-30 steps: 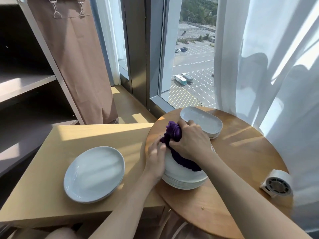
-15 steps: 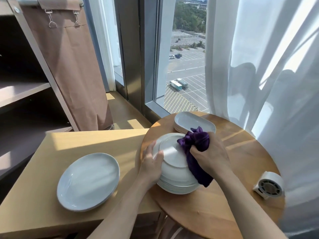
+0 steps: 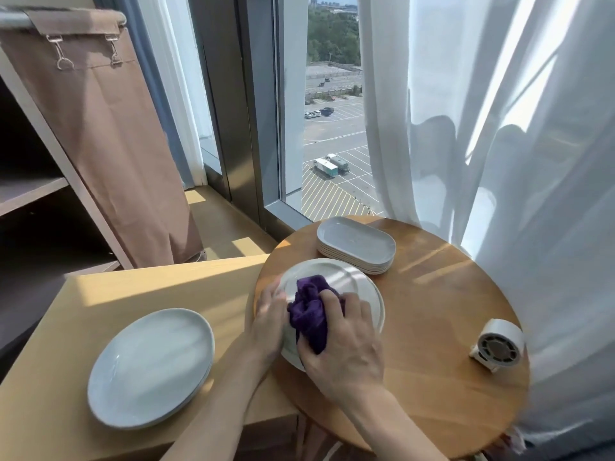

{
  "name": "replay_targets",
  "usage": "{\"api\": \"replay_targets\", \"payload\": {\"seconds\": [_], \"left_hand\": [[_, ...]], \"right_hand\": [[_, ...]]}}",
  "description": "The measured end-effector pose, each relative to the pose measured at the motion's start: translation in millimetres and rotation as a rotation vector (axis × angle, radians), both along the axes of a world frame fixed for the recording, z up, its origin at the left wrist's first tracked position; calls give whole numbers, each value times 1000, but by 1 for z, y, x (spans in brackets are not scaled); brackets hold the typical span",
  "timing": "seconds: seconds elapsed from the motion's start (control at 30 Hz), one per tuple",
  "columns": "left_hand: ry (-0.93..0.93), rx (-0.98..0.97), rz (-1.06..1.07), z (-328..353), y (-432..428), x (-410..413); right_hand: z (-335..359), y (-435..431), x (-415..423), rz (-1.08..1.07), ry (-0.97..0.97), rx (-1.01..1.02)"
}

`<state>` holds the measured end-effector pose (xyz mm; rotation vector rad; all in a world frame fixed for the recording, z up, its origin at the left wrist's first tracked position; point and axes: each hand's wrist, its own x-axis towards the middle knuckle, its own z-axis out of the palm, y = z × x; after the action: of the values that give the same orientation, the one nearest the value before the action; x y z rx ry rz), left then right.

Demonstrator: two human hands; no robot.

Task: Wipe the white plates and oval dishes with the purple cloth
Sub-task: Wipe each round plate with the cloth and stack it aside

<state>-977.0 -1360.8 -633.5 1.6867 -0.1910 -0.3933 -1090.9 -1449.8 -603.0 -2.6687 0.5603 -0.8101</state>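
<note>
I see right hand [image 3: 346,347] clenching crumpled purple cloth [image 3: 309,314] on round white plate [image 3: 349,281] | left hand [image 3: 269,324] blurred at rim (fingers unreadable)
</note>
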Motion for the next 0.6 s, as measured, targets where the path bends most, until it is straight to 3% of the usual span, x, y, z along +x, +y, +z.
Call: {"api": "replay_targets", "payload": {"seconds": [0.23, 0.47, 0.6], "left_hand": [[26, -161, 31, 5, 0, -5], [35, -216, -6, 14, 0, -6], [-30, -84, -6, 2, 1, -5]], "right_hand": [[30, -5, 49, 93, 302, 18], [31, -31, 101, 112, 315, 106], [32, -53, 112, 17, 277, 131]]}}
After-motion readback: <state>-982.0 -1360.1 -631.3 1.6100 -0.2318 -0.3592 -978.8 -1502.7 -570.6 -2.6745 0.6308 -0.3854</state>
